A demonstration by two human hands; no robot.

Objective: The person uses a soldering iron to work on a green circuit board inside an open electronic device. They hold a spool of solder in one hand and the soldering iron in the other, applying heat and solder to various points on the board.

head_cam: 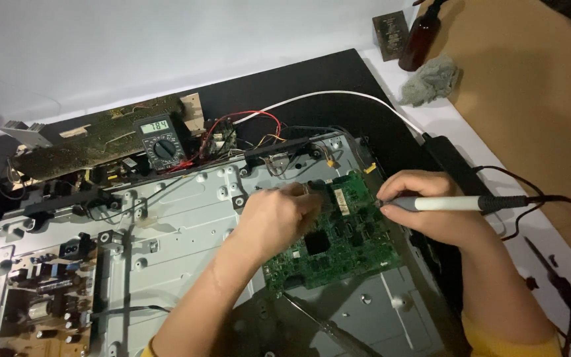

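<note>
Green circuit board (338, 241), left hand (275, 215) resting curled, right hand (424, 205) gripping probe (447, 203)

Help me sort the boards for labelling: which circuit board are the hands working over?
The green circuit board right of centre, under both hands; the brownish board sits far left, the long board behind.

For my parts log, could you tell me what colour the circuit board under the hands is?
Green circuit board, head view.
</note>
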